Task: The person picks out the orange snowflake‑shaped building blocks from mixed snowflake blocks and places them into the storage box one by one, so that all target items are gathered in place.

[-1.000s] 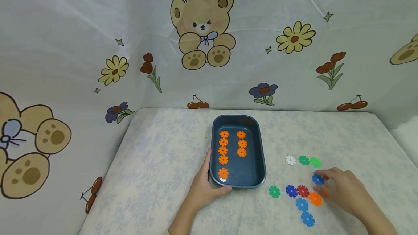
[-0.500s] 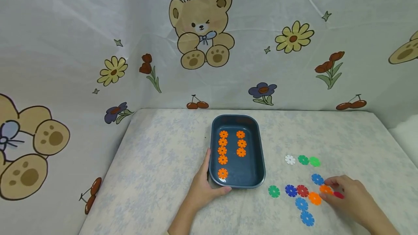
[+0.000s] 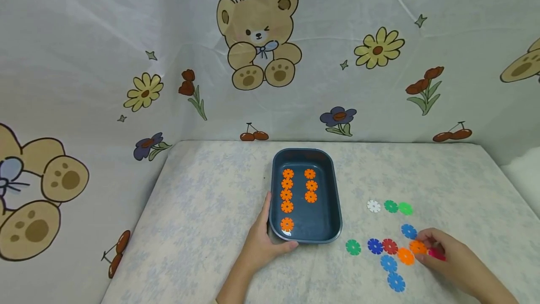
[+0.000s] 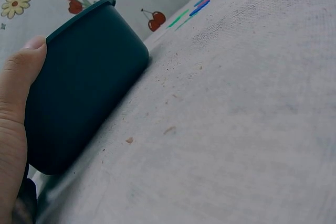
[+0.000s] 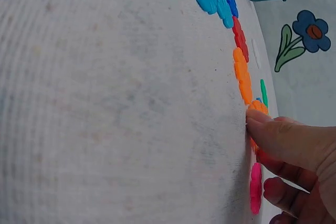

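My left hand point(image 3: 263, 244) grips the near left corner of a dark blue rectangular tub point(image 3: 322, 224), its thumb along the near rim and its fingers up the left side. Orange notched plastic discs point(image 3: 287, 206) lie flat in two columns inside. To the right, my right hand point(image 3: 449, 256) pinches an orange notched disc point(image 5: 259, 107) between thumb and fingertips, low at the tablecloth. Under its other fingers lies a pink disc point(image 5: 255, 188), partly hidden in the head view. Close by are a second orange disc point(image 3: 406, 256) and a blue disc point(image 3: 408, 231).
More notched discs lie right of the tub: dark blue point(image 3: 375, 246), red point(image 3: 390, 246), light blue point(image 3: 396, 282) and green point(image 3: 353, 247). Farther back sit a white disc point(image 3: 373, 206) and a light green disc point(image 3: 405, 209). A patterned cloth point(image 3: 202, 60) hangs behind the table.
My right hand has drawn back from the blue disc to the orange one and now pinches it. The blue disc and part of the pink disc have come into view. My left hand stays on the tub.
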Demonstrator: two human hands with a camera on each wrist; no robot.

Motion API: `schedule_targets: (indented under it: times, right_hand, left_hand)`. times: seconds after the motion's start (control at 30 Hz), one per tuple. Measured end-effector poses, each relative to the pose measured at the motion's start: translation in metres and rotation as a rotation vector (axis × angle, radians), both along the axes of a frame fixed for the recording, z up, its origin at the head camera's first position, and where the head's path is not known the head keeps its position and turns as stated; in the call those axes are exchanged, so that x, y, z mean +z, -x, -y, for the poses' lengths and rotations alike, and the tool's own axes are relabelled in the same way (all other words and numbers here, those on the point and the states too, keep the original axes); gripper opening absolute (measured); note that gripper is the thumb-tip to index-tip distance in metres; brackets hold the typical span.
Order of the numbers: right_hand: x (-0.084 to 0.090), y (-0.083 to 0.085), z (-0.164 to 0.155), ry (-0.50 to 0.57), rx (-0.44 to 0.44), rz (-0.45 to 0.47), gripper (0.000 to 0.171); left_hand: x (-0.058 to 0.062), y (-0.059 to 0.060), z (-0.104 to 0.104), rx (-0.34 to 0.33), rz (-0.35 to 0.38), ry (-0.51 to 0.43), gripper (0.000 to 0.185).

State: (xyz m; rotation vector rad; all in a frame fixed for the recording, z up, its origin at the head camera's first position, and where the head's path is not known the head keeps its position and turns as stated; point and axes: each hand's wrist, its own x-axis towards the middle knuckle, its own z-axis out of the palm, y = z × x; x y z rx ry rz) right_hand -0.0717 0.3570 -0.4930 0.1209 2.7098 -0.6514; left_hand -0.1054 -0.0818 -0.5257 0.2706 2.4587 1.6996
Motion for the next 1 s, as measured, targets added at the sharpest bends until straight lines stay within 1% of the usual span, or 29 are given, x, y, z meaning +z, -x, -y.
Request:
schedule_targets:
  times: [0.13, 0.3, 0.43, 0.53, 0.6, 0.73, 0.9, 1.0]
  right_hand:
    - [-0.001, -0.003, 0.001, -0.006, 0.011, -0.022, 0.052]
    - [-0.002, -0.008, 0.001, -0.027, 0.022, -0.087, 0.047]
    - [-0.002, -0.012, 0.002, -0.06, 0.032, -0.132, 0.046]
    - [-0.003, -0.013, 0.002, -0.088, 0.02, -0.146, 0.047]
    - [-0.003, -0.013, 0.002, -0.097, 0.004, -0.148, 0.05]
    - [-0.003, -0.01, 0.001, -0.103, -0.021, -0.111, 0.061]
    - [0.001, -0.005, 0.001, -0.12, 0.02, -0.066, 0.068]
    - [0.003, -0.004, 0.004, -0.136, 0.038, -0.078, 0.067]
  left_hand:
    - [-0.001, 0.0, 0.0, -0.002, 0.008, 0.002, 0.127]
    - [-0.001, -0.001, 0.0, 0.002, 0.005, 0.001, 0.128]
    - [0.0, -0.001, 0.0, 0.005, 0.002, -0.001, 0.128]
    - [0.0, -0.002, 0.0, 0.005, 0.004, -0.001, 0.128]
    - [0.0, -0.001, 0.0, 0.005, 0.006, -0.001, 0.128]
    - [0.0, -0.001, -0.001, 0.004, 0.005, 0.002, 0.128]
    - [0.0, 0.0, -0.001, 0.003, 0.006, -0.003, 0.128]
    - [0.0, 0.0, -0.001, 0.001, 0.003, -0.004, 0.128]
